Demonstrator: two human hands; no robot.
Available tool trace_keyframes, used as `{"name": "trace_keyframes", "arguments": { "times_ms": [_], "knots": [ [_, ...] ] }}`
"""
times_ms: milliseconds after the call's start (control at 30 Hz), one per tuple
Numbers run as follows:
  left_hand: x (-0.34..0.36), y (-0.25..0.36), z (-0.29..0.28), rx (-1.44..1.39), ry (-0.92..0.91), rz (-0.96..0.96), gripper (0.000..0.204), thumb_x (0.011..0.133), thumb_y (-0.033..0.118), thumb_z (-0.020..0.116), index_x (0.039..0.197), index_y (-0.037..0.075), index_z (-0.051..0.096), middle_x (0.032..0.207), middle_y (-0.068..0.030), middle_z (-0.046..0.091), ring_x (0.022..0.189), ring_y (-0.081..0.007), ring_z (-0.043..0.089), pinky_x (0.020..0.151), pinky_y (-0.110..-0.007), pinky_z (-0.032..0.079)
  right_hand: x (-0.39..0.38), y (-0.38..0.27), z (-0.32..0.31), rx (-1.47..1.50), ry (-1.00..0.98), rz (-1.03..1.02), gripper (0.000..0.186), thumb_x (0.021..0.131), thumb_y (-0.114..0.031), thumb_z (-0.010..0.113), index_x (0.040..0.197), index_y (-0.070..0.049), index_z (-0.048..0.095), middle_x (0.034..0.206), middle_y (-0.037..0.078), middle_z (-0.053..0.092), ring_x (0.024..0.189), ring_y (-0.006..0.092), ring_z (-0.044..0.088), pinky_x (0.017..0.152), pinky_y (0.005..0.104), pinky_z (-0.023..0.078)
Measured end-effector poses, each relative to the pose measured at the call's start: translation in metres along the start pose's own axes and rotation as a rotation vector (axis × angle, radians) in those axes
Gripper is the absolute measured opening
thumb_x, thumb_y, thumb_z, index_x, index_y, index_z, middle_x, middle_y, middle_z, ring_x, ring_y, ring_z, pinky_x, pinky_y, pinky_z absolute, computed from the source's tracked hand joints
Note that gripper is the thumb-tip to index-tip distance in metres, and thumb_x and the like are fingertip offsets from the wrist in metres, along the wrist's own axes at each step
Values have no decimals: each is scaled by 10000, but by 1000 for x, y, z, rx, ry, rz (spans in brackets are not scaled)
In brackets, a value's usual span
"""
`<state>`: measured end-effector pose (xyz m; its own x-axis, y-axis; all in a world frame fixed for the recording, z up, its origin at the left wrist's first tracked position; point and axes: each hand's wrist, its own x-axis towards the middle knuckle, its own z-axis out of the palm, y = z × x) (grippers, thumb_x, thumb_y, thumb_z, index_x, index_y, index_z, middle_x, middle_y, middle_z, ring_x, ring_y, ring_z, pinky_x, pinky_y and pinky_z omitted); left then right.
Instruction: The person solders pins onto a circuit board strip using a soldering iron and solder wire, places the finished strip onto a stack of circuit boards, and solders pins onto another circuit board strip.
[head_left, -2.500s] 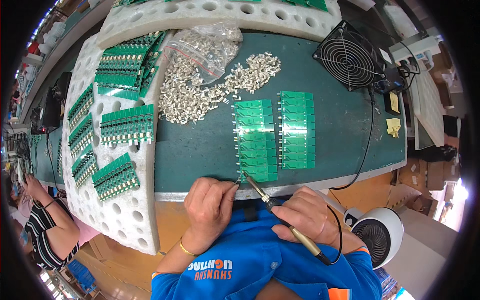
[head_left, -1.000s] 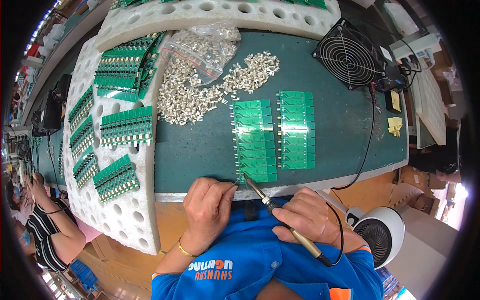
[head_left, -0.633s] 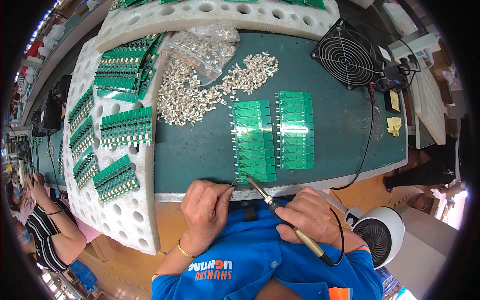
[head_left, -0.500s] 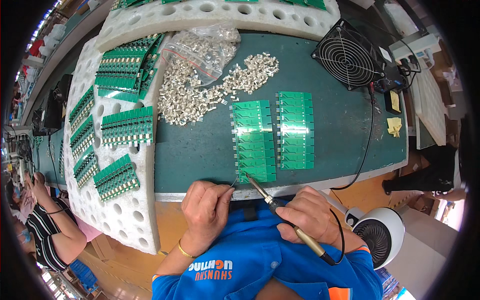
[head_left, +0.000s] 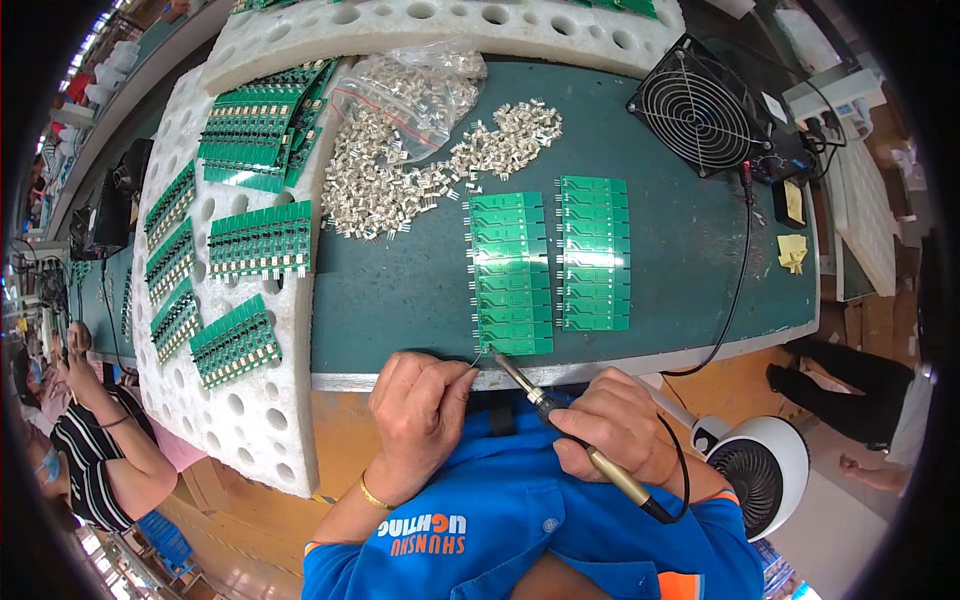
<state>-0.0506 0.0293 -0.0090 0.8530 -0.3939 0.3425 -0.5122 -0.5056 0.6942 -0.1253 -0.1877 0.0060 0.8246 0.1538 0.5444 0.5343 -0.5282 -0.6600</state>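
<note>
- Works at a dark green bench [head_left: 390, 310], hands apart from each other and close to the near edge.
- Pinches a thin wire [head_left: 477, 362] between thumb and fingertips of the left hand [head_left: 415, 405].
- Grips a soldering iron [head_left: 617, 473] in the right hand [head_left: 615, 425], fingers wrapped round it, tip slanting toward far left.
- Brings that tip to the near left corner of the left green panel [head_left: 511, 275]; cannot tell whether touching.
- Has the right green panel [head_left: 594, 255] lying flat just beside it, a narrow gap between the 2.
- Has a heap of small whitish connectors [head_left: 375, 195] farther left, partly under a clear bag [head_left: 425, 95] holding more.
- Has a white foam board [head_left: 290, 380] along the left, bearing green circuit boards [head_left: 260, 240], some stacked at the far end.
- Has a black fan [head_left: 695, 115] at far right, a yellow scrap [head_left: 791, 255] nearer.
- Has a person in a striped top [head_left: 85, 440] well apart, left.
</note>
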Motion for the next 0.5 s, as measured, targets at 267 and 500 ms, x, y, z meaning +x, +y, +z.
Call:
{"name": "trace_keyframes", "arguments": {
  "times_ms": [267, 500],
  "knots": [
    [2, 1, 0, -8, -1, -5, 172, 734, -21, 805, 834, 38, 679, 740, -90, 603, 687, -264, 585, 624, -366, 460, 1, 0, 2, 20, 2, 11, 288, 765, -137, 793, 1006, -20, 687, 695, 54, 616, 546, 201, 568, 501, 320, 401],
    [4, 1, -1, 14, -15, 23, 171, 713, -24, 800, 826, 36, 688, 733, -81, 599, 677, -264, 590, 599, -367, 475, 3, -2, 1, 4, -18, 2, 268, 780, -135, 783, 1004, -21, 689, 696, 50, 616, 547, 196, 569, 504, 319, 405]
  ]
}}
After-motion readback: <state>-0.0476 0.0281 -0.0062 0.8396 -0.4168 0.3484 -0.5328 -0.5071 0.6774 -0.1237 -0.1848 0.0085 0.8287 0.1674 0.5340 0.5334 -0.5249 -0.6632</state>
